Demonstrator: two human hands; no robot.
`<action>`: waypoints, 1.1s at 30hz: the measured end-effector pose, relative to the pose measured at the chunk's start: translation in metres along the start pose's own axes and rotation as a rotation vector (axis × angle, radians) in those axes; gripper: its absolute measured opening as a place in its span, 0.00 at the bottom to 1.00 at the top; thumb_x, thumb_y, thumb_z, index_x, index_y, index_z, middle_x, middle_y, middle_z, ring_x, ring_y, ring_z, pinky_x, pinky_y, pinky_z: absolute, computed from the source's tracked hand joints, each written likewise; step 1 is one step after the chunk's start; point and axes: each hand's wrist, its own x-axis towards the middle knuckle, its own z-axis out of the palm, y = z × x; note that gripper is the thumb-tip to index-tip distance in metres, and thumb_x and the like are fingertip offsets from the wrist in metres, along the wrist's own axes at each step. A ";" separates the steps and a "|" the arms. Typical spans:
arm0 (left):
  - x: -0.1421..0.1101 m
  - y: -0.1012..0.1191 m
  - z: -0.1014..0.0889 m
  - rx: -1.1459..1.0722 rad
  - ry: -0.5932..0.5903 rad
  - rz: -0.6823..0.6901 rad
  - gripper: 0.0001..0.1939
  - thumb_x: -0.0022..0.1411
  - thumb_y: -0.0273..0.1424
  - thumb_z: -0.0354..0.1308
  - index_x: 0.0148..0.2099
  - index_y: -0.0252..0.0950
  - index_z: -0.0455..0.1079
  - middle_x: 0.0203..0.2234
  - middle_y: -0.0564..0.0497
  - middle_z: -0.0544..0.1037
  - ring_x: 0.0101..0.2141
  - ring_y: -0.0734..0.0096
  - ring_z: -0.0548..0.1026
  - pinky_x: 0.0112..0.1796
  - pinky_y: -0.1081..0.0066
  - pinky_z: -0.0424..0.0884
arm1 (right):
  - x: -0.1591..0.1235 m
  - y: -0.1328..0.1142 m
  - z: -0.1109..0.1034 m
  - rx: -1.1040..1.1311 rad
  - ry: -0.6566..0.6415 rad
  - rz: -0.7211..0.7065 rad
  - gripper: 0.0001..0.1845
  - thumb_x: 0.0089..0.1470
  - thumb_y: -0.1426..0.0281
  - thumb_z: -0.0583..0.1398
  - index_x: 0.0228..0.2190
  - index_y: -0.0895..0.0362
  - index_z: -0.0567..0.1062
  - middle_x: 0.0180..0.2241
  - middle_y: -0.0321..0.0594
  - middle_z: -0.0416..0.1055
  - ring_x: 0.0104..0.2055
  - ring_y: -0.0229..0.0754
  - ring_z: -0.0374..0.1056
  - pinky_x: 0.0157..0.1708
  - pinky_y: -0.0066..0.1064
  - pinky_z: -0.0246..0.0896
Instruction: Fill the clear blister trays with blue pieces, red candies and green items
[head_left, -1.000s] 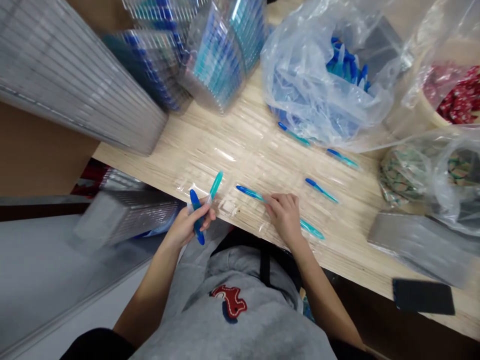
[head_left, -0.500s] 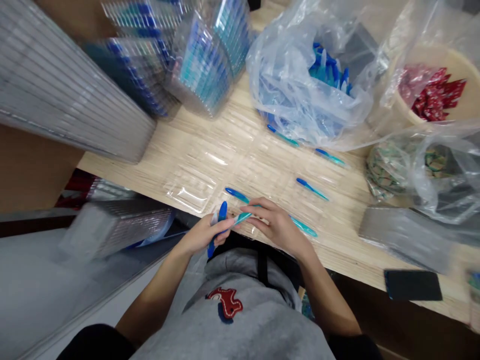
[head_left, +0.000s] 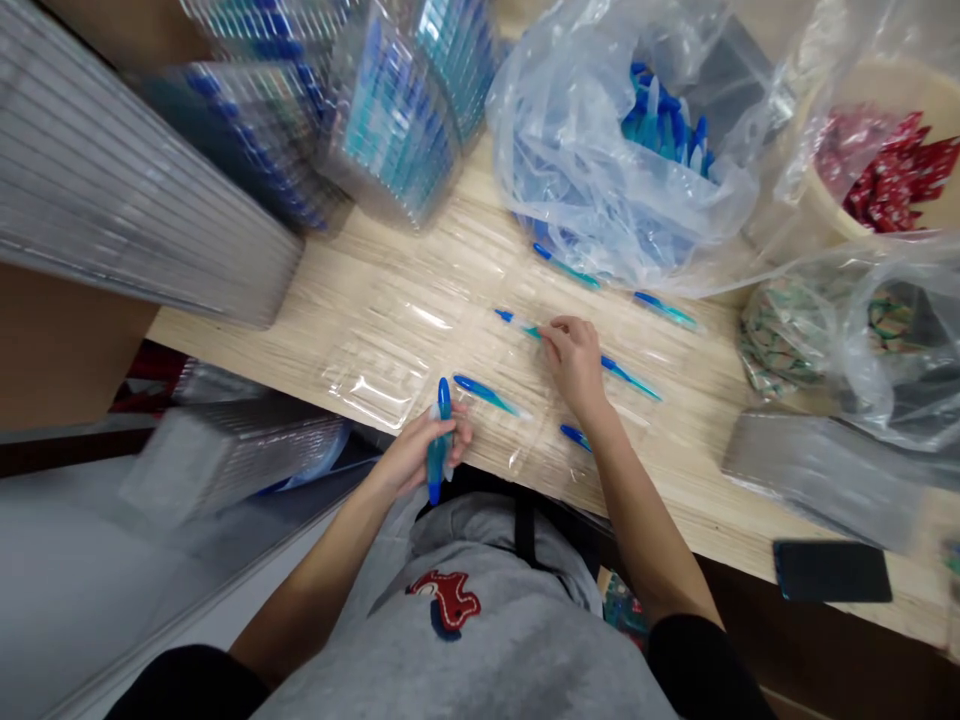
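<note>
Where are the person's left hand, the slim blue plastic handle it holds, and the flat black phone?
Left hand [head_left: 416, 455], head view, back of hand.
Slim blue plastic handle [head_left: 444, 400], head view, upper end.
Flat black phone [head_left: 832, 571], head view, middle.

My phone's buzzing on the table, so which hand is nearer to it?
Right. The right hand rests on the table, well left of the phone; the left hand, farther left still, holds a blue toothbrush.

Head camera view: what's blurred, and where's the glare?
In the head view, the stacked clear plastic trays at the edges smear with blur, while glare streaks across the clear blister tray and the plastic bag; the wide lens bends the stacks.
</note>
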 end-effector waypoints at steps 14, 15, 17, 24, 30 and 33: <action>-0.007 0.017 0.019 -0.096 -0.073 0.136 0.19 0.50 0.40 0.70 0.36 0.31 0.70 0.29 0.47 0.80 0.29 0.66 0.79 0.35 0.66 0.78 | -0.028 -0.034 -0.027 0.084 -0.060 0.048 0.12 0.61 0.73 0.52 0.41 0.58 0.76 0.39 0.48 0.74 0.43 0.48 0.68 0.45 0.40 0.62; -0.003 0.015 0.018 -0.099 -0.055 0.126 0.20 0.50 0.41 0.70 0.36 0.31 0.70 0.28 0.48 0.80 0.27 0.68 0.78 0.31 0.68 0.78 | -0.021 -0.030 -0.024 0.008 -0.091 0.085 0.12 0.60 0.74 0.53 0.41 0.59 0.75 0.41 0.49 0.74 0.44 0.49 0.67 0.46 0.41 0.61; 0.005 0.011 0.018 -0.117 -0.004 0.123 0.19 0.51 0.40 0.69 0.38 0.31 0.71 0.27 0.49 0.80 0.25 0.70 0.78 0.29 0.70 0.77 | -0.008 -0.026 -0.020 -0.116 -0.191 0.152 0.12 0.58 0.75 0.55 0.42 0.60 0.75 0.43 0.51 0.72 0.46 0.51 0.65 0.47 0.41 0.59; 0.007 0.009 0.027 -0.138 -0.070 0.136 0.18 0.52 0.24 0.65 0.47 0.31 0.71 0.40 0.44 0.80 0.45 0.57 0.78 0.50 0.54 0.72 | 0.013 -0.042 -0.015 -0.335 -0.335 0.213 0.16 0.57 0.82 0.49 0.41 0.65 0.73 0.43 0.57 0.70 0.46 0.54 0.63 0.45 0.42 0.56; 0.003 0.007 0.031 -0.038 -0.095 0.189 0.22 0.49 0.26 0.68 0.48 0.32 0.70 0.40 0.44 0.80 0.41 0.58 0.79 0.49 0.57 0.72 | 0.018 -0.059 -0.019 -0.376 -0.369 0.255 0.21 0.57 0.85 0.44 0.44 0.69 0.71 0.46 0.62 0.67 0.48 0.56 0.63 0.45 0.43 0.57; 0.013 0.001 0.027 -0.013 -0.003 0.231 0.22 0.48 0.27 0.68 0.46 0.32 0.70 0.38 0.45 0.80 0.38 0.61 0.79 0.47 0.61 0.72 | 0.016 -0.067 -0.023 -0.354 -0.412 0.256 0.22 0.57 0.85 0.43 0.46 0.69 0.71 0.47 0.62 0.66 0.50 0.56 0.62 0.46 0.43 0.57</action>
